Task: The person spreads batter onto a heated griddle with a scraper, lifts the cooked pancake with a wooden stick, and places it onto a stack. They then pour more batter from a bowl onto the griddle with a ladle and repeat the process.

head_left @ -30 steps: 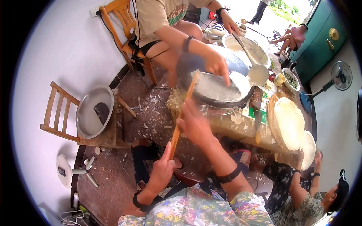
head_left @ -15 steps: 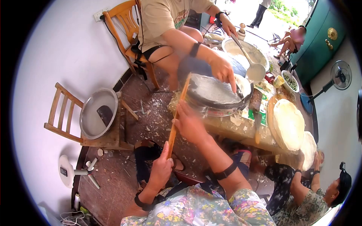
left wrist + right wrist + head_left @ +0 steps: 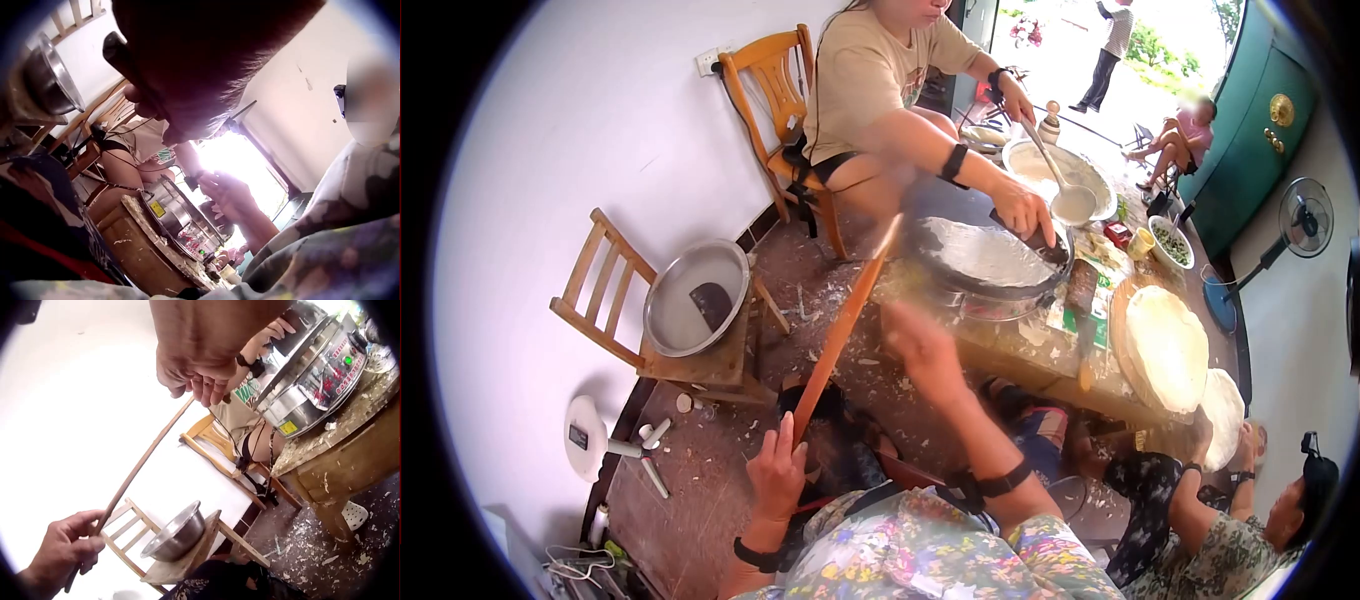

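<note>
My left hand (image 3: 777,468) grips a long, flat wooden stick (image 3: 840,330) by its lower end, and the stick slants up toward the griddle. Slightly blurred, my right hand (image 3: 925,350) is off the stick, to its right and in front of the table. In the right wrist view, the loosely bent fingers of my right hand (image 3: 203,381) hang near the stick's upper end. Beyond the stick is a round griddle (image 3: 980,255) coated with pale batter. Across it, another person's hand (image 3: 1022,210) holds a dark scraper at the plate's right side, while their other hand holds a ladle (image 3: 1073,205).
A batter basin (image 3: 1112,180) stands behind the griddle. Thin round flatbreads (image 3: 1165,345) lie on a board at the table's right, where a seated person handles another. At left, a metal bowl (image 3: 662,300) sits on a wooden chair (image 3: 615,285). A fan (image 3: 1305,215) stands far right.
My right hand has let go of the stick and moved right. My left hand has shifted left and down with it. The other person's scraping hand has moved to the plate's right side.
</note>
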Demonstrator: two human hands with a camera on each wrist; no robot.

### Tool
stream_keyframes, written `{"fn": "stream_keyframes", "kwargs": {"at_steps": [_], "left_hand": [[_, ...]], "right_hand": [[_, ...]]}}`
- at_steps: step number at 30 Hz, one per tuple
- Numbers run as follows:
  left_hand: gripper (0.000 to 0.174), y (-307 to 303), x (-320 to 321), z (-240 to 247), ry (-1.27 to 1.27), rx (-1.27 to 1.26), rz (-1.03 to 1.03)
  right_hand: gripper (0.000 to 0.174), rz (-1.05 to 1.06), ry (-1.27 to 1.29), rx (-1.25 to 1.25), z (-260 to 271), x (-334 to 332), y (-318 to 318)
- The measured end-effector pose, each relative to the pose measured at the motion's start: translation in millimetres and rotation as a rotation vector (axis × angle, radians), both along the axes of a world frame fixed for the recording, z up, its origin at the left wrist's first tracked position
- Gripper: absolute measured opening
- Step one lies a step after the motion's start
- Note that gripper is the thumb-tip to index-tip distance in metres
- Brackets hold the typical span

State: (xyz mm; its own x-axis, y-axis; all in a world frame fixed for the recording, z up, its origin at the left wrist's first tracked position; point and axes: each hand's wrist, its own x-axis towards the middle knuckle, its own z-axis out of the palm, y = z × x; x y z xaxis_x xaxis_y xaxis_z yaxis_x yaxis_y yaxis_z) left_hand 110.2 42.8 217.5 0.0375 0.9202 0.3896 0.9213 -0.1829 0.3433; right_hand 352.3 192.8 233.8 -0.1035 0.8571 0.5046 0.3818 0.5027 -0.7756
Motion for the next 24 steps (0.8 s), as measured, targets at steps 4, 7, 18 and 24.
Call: {"fn": "stream_keyframes", "kwargs": {"at_steps": [4,7,18,24], "left_hand": [[0.052,-18,-5,1,-0.057,0.022,-0.083],[0.048,-25,-2,0,-0.107,0.039,-0.16],[0.043,-40,10,2,-0.029,0.152,-0.293],[0.038,-43,16,6,0.037,0.185,-0.322]], "right_hand": [[0.024,-0.182,0.092,0.033,27,31,-13],[0.022,-0.31,0.186,0.069,37,54,-15],[0.021,-0.426,0.578,0.094,41,89,-17],[0.015,-0.536,0.49,0.14,22,97,-12]]}}
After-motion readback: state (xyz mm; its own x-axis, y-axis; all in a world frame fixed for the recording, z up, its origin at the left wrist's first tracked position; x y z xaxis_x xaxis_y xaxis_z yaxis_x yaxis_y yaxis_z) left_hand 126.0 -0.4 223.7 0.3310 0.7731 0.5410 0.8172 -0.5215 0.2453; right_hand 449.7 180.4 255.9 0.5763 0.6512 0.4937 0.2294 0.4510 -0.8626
